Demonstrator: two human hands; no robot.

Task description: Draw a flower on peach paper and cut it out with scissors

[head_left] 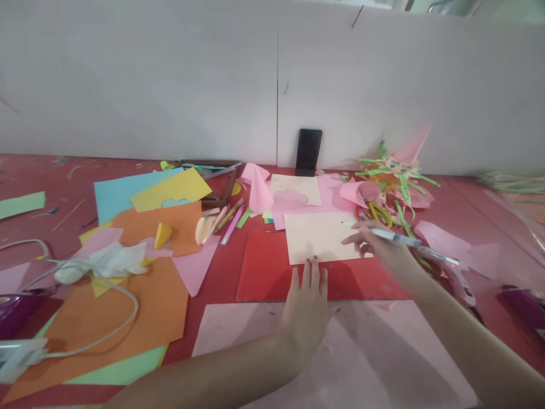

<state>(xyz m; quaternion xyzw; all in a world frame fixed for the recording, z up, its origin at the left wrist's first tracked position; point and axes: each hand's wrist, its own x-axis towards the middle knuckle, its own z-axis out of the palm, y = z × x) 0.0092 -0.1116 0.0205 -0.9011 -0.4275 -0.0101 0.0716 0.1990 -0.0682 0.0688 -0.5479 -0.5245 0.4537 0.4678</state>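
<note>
A cream sheet of paper (315,236) lies on a red board (264,267) in front of me. My left hand (307,301) rests flat, its fingers stretched out to the sheet's lower edge. Over the sheet's right side, my right hand (374,241) is closed around a white pen (395,236), whose tip points left above the paper. Behind the sheet stands a pink paper cone (259,193), beside another cream piece with a curved cutout (296,184). Below the board spreads a large pale pink sheet (340,341).
A black phone (309,152) leans on the white wall. Orange paper (140,307), a white cable (131,312) and markers (232,224) lie left. To the right are yellow-handled scissors (380,213), a glue gun (455,272) and a paper figure with a pink cone hat (400,162).
</note>
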